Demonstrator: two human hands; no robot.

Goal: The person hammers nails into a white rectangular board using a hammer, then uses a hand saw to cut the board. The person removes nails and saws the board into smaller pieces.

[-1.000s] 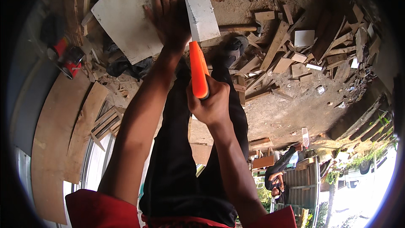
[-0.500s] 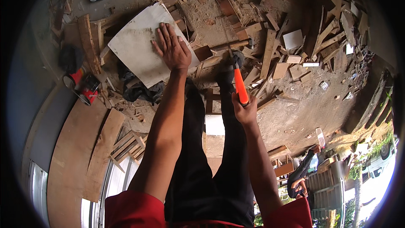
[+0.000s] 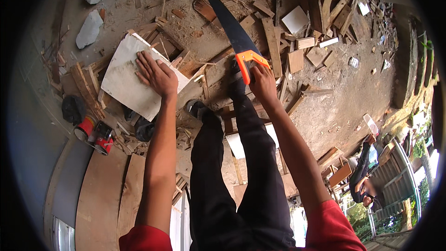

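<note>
My left hand (image 3: 158, 75) lies flat on a pale, dirt-stained board (image 3: 121, 80), its fingers stretched out. Loose wooden pieces lie beneath and around the board's edges. In my right hand (image 3: 263, 82) is a handsaw (image 3: 227, 22), gripped by its orange handle. The dark blade points forward and slightly left with its broad side showing. It is held apart from the board, above the scrap wood near my foot.
Wood offcuts (image 3: 296, 60) litter the dirt floor ahead and to the right. Red cans (image 3: 103, 139) and a dark bag (image 3: 145, 129) lie on the left, by large wooden panels (image 3: 100, 195). A person (image 3: 362, 183) is at the lower right. White chunks (image 3: 89, 30) lie far left.
The saw has turned from edge-on to broadside, its blade swung to the left. My right hand has risen a little in view. My left hand stays flat on the board.
</note>
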